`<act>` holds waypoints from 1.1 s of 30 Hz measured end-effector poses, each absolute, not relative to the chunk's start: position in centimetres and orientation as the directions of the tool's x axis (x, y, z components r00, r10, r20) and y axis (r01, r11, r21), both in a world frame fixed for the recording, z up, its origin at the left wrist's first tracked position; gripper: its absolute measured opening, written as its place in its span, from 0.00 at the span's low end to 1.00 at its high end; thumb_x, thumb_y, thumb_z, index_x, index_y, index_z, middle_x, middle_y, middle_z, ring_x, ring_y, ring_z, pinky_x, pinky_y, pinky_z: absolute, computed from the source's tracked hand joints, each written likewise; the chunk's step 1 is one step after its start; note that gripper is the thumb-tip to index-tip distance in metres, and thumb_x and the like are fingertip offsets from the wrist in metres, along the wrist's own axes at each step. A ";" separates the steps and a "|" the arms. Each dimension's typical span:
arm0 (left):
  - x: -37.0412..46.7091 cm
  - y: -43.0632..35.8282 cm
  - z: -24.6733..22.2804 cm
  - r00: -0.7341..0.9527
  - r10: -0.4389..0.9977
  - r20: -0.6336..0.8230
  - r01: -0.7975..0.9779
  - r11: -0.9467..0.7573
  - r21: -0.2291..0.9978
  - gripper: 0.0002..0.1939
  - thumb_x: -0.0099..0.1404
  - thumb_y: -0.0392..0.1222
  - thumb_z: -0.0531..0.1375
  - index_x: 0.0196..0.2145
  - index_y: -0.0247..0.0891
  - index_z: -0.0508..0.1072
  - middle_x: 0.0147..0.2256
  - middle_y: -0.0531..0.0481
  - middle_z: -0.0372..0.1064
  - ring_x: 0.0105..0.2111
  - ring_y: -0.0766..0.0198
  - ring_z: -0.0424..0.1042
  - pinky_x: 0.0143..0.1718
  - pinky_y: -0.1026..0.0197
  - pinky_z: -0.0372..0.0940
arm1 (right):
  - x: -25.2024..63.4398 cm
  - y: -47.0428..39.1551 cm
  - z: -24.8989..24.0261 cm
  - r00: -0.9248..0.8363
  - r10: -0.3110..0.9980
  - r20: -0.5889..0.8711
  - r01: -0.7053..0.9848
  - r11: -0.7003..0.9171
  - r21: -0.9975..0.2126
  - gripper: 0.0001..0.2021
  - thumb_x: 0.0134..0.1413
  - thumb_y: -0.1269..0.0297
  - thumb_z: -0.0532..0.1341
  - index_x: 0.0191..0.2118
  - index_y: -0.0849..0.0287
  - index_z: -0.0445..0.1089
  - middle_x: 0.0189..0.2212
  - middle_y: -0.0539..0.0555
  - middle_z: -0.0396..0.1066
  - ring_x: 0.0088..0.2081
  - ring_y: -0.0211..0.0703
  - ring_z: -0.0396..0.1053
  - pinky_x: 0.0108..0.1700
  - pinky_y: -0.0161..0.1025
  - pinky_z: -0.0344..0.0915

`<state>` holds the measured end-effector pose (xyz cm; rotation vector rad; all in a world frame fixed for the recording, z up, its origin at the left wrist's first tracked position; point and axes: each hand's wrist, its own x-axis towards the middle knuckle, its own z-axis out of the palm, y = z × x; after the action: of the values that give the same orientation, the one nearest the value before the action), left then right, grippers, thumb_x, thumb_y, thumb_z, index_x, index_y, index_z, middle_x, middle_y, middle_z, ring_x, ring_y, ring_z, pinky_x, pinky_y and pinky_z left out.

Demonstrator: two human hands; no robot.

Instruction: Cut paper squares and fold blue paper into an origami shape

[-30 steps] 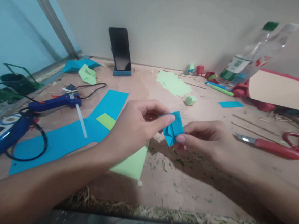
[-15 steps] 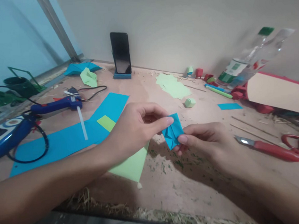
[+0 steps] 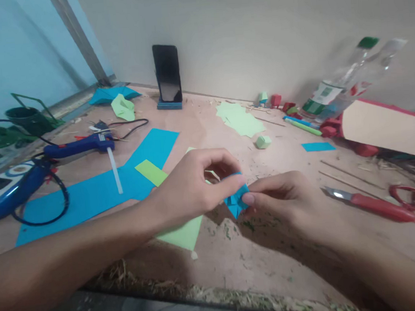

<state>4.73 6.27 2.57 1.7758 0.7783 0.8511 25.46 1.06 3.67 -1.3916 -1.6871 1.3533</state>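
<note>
A small folded piece of blue paper (image 3: 236, 205) is held in the air above the table, creased and partly covered by fingers. My left hand (image 3: 209, 179) pinches its upper edge between thumb and index finger. From the right side, my right hand (image 3: 282, 197) grips it with the thumb in front and the fingers behind. Below my left hand lies a pale green sheet (image 3: 183, 234). Beside my left forearm are large blue paper pieces (image 3: 85, 198), with a narrow lime strip (image 3: 150, 172) on top.
A blue glue gun (image 3: 79, 146) with its stick lies at left. A phone (image 3: 167, 72) stands at the back. Right of my hands are a red-handled cutter (image 3: 380, 206), thin sticks (image 3: 353, 175) and a blue paper rectangle (image 3: 318, 147). Plastic bottles (image 3: 325, 96) lean near the wall.
Both hands have tilted and lowered the folded blue paper slightly. My left thumb and index finger now cover more of its upper part.
</note>
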 end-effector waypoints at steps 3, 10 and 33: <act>4.9 6.2 2.5 0.568 0.817 0.100 0.155 -0.226 0.962 0.07 0.67 0.40 0.67 0.31 0.36 0.82 0.29 0.51 0.79 0.29 0.66 0.75 0.30 0.66 0.69 | 25.6 1.0 3.8 -0.331 0.923 -0.195 0.377 -0.061 -0.924 0.13 0.63 0.61 0.65 0.29 0.60 0.80 0.23 0.51 0.75 0.26 0.37 0.66 0.29 0.35 0.61; 5.7 5.8 1.9 0.493 0.866 0.088 0.046 -0.127 0.991 0.10 0.66 0.38 0.67 0.26 0.35 0.80 0.24 0.52 0.75 0.26 0.67 0.73 0.28 0.65 0.68 | 25.7 1.3 3.5 -0.283 0.944 -0.169 0.395 -0.046 -0.917 0.15 0.62 0.58 0.65 0.26 0.61 0.76 0.22 0.50 0.68 0.26 0.37 0.60 0.29 0.37 0.56; 4.9 6.9 2.4 0.446 0.867 0.222 0.127 -0.306 0.944 0.12 0.70 0.40 0.64 0.29 0.37 0.80 0.24 0.56 0.75 0.26 0.71 0.73 0.29 0.69 0.65 | 26.2 2.4 2.7 -0.260 0.950 -0.175 0.064 -0.164 -0.984 0.12 0.50 0.58 0.76 0.34 0.60 0.81 0.30 0.51 0.78 0.30 0.38 0.72 0.35 0.35 0.70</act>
<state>4.94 6.93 2.39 1.7299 0.8605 0.9593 26.22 2.35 2.73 -1.2305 -1.3518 1.5183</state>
